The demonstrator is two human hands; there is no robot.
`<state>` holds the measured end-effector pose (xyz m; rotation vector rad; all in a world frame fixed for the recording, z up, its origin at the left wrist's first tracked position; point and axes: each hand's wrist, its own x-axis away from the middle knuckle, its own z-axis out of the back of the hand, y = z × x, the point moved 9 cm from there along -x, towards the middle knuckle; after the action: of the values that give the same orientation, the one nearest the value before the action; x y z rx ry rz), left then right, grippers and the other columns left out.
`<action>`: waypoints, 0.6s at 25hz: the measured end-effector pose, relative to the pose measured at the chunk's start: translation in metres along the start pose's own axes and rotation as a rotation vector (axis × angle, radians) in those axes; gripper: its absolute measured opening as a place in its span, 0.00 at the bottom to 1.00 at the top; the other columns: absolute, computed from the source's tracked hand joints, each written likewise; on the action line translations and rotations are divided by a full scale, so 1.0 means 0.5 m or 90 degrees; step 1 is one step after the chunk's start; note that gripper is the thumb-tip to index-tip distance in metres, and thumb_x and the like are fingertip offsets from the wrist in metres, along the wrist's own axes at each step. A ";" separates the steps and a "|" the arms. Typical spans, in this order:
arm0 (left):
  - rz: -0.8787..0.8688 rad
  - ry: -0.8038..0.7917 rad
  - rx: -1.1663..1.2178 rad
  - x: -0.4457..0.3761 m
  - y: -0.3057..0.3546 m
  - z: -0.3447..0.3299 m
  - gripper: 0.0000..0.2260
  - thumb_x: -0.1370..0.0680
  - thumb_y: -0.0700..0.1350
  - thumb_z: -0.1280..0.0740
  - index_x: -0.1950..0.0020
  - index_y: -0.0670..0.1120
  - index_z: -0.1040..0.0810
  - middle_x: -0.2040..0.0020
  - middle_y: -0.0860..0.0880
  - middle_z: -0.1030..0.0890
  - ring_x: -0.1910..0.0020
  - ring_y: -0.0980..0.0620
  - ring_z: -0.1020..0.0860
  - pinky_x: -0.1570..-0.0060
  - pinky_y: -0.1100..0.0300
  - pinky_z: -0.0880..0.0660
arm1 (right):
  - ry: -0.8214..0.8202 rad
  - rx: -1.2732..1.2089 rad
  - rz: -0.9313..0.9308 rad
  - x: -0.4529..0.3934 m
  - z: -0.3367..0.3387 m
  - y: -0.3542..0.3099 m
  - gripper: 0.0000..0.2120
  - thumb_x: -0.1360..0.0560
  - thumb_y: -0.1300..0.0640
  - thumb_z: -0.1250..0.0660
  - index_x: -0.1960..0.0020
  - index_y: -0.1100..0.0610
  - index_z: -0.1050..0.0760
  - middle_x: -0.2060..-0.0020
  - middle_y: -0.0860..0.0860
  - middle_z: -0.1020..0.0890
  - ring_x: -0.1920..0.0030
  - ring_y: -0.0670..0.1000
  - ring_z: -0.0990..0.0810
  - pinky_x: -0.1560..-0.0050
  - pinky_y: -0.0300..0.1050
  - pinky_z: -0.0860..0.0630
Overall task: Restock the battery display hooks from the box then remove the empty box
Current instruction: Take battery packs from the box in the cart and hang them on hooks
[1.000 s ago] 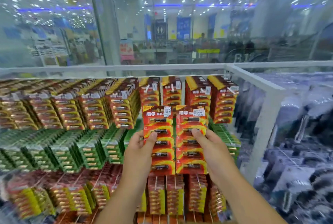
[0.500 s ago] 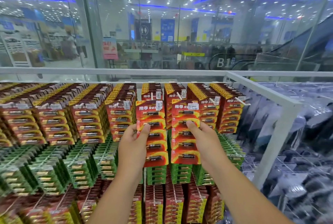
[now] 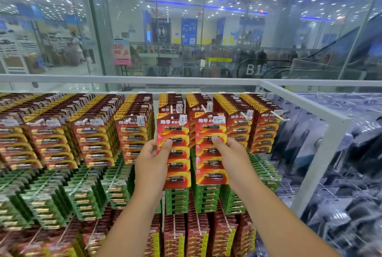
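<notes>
Against the top row of red packs under the white rail (image 3: 186, 80), each hand carries one red battery card toward a peg. Left of centre, the left hand (image 3: 152, 162) pinches the left card (image 3: 174, 153), thumb across its face; beside it the right hand (image 3: 231, 155) grips the right card (image 3: 210, 149) the same way. Both cards stand upright, their hang holes near the white peg tips (image 3: 203, 108) below the rail. To seat them cleanly, I would level each hole with its peg, thread one card first, then slide both back flush against the hung packs. No box shows anywhere around the rail.
</notes>
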<state>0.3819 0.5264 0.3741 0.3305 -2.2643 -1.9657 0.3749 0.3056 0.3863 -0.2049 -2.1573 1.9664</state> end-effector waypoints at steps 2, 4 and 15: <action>-0.001 0.010 -0.023 -0.024 -0.014 -0.004 0.31 0.32 0.76 0.30 0.35 0.60 0.22 0.41 0.54 0.14 0.43 0.48 0.15 0.48 0.41 0.16 | 0.008 -0.001 -0.002 -0.018 -0.007 0.008 0.20 0.21 0.39 0.31 0.33 0.48 0.21 0.38 0.46 0.16 0.35 0.53 0.19 0.33 0.63 0.23; 0.014 0.013 -0.026 -0.054 -0.034 -0.012 0.38 0.37 0.80 0.30 0.35 0.60 0.23 0.40 0.55 0.15 0.42 0.47 0.15 0.48 0.41 0.16 | 0.026 -0.004 -0.005 -0.046 -0.009 0.016 0.18 0.21 0.40 0.30 0.38 0.49 0.19 0.43 0.47 0.13 0.42 0.53 0.14 0.42 0.60 0.17; 0.065 0.045 0.001 -0.202 -0.067 -0.060 0.06 0.17 0.57 0.32 0.42 0.58 0.22 0.50 0.56 0.13 0.52 0.52 0.13 0.47 0.43 0.16 | 0.114 -0.065 0.002 -0.201 -0.059 0.039 0.06 0.19 0.47 0.30 0.46 0.48 0.19 0.48 0.49 0.13 0.45 0.54 0.15 0.42 0.59 0.18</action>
<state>0.4893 0.5182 0.3505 0.2741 -2.1928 -1.8730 0.4788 0.3112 0.3627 -0.3858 -2.1430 1.7675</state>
